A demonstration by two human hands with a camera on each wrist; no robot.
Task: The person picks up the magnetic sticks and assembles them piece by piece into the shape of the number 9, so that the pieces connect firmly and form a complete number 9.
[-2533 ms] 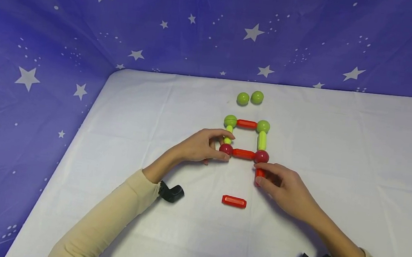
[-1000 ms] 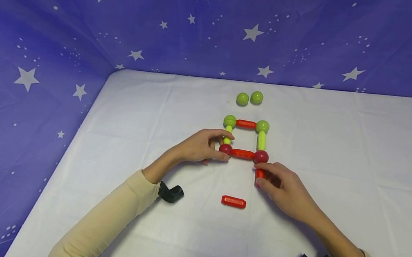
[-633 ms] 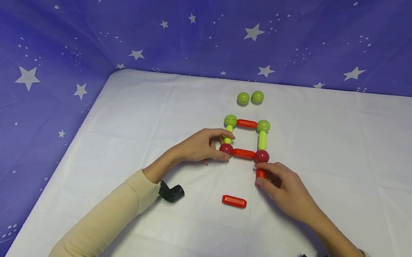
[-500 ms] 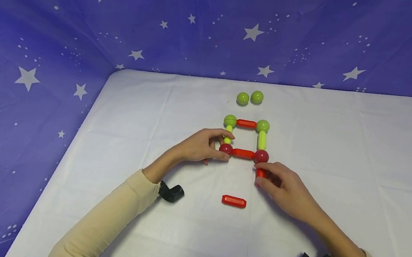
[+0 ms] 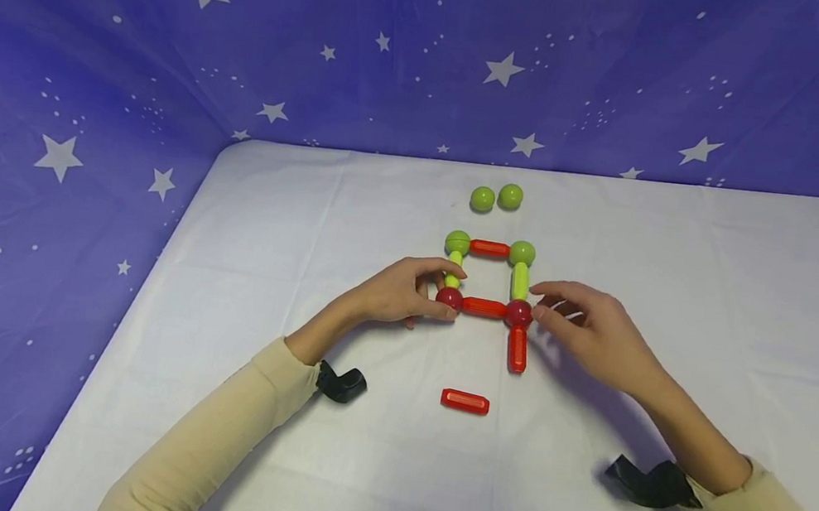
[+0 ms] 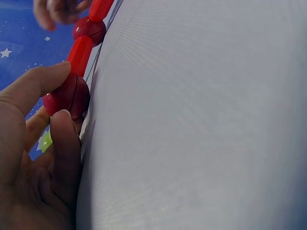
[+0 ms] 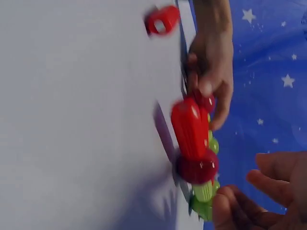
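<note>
My left hand (image 5: pixel 398 290) pinches the dark red ball (image 6: pixel 67 98) at the near left corner of a square of balls and rods. Red rods join its near and far sides; yellow-green rods (image 5: pixel 521 282) form the other two. Green balls (image 5: pixel 522 253) sit at the far corners. From the near right dark red ball (image 5: pixel 519 314) another red rod (image 5: pixel 517 350) sticks out toward me. My right hand (image 5: pixel 596 333) hovers just right of that ball, fingers loosely bent and holding nothing; the right wrist view is blurred.
Two loose green balls (image 5: pixel 510 196) lie beyond the square. A single red rod (image 5: pixel 465 401) lies nearer to me on the white tablecloth (image 5: pixel 327 472). A purple starred cloth (image 5: pixel 430 58) rises behind the table and on the left.
My right hand has let go of the protruding red rod and moved up and right, beside the near right ball. The rod stays against that ball. My left hand has not moved.
</note>
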